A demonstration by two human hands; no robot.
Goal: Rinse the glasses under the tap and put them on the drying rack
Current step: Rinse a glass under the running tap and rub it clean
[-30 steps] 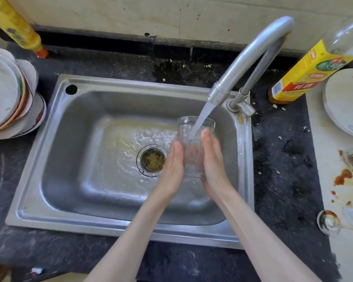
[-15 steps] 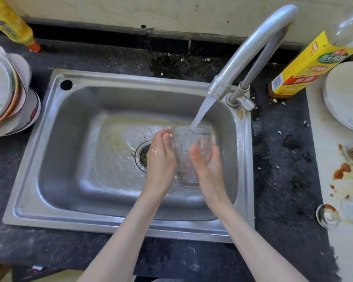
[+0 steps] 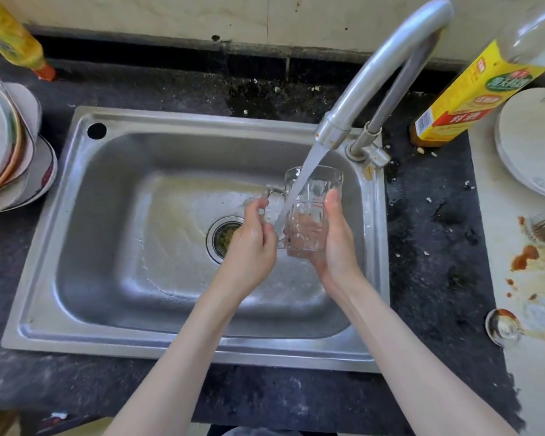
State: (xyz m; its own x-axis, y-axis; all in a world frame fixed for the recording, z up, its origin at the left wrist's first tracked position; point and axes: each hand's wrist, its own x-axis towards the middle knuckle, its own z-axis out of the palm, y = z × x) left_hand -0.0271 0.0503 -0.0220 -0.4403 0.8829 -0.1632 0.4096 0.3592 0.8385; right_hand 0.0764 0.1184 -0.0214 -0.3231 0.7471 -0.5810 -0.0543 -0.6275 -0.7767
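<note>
A clear ribbed glass mug (image 3: 309, 215) with a handle on its left side is held upright over the steel sink (image 3: 114, 234). Water runs from the curved tap (image 3: 378, 77) in a slanted stream onto the mug's left side. My left hand (image 3: 252, 243) grips the handle, its fingers curled round it. My right hand (image 3: 335, 243) cups the mug's right wall and base, thumb up along the side. No drying rack shows in the head view.
Stacked plates and bowls (image 3: 10, 146) stand left of the sink, a yellow bottle (image 3: 16, 42) behind them. On the right are a yellow-labelled bottle (image 3: 472, 89), a white plate (image 3: 532, 140), dirty glassware (image 3: 504, 327) and sauce stains. The drain (image 3: 224, 236) holds scraps.
The mug has turned so its handle now points left, and my left hand has shifted from the mug's wall to the handle. My right hand still supports the right side.
</note>
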